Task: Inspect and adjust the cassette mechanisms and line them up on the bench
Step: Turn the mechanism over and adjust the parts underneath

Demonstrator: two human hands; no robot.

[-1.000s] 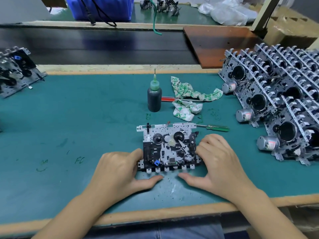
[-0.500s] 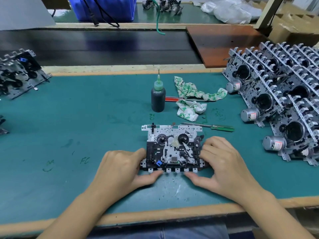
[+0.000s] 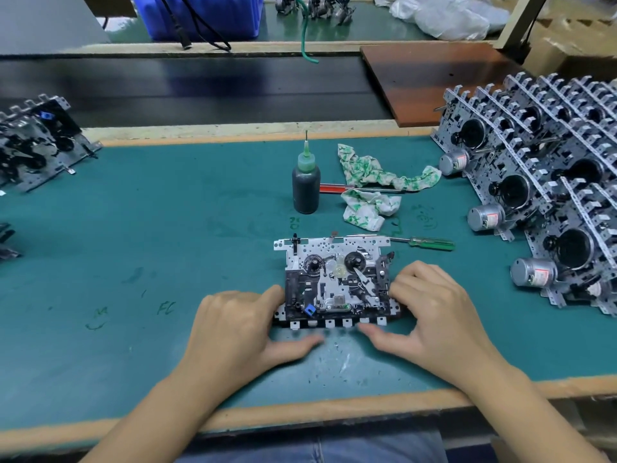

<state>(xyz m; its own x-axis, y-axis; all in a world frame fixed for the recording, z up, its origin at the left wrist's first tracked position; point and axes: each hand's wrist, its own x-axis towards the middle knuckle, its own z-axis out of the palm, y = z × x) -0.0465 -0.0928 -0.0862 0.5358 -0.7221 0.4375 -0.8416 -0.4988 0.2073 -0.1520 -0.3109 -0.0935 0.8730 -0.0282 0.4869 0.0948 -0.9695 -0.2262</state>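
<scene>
Both hands, left (image 3: 233, 329) and right (image 3: 437, 315), grasping cassette mechanism (image 3: 335, 284) sides, fingertips hidden behind it, thumbs blurred.

Cassette mechanism (image 3: 335, 282) centre-front on bench (image 3: 133, 228), bottle (image 3: 306, 185) behind, stacked mechanisms (image 3: 547, 182) right, screwdriver (image 3: 430, 243) between

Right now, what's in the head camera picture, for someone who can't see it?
Two hands, left hand and right hand, hold a cassette mechanism on a green bench. More mechanisms stand stacked at right.
</scene>
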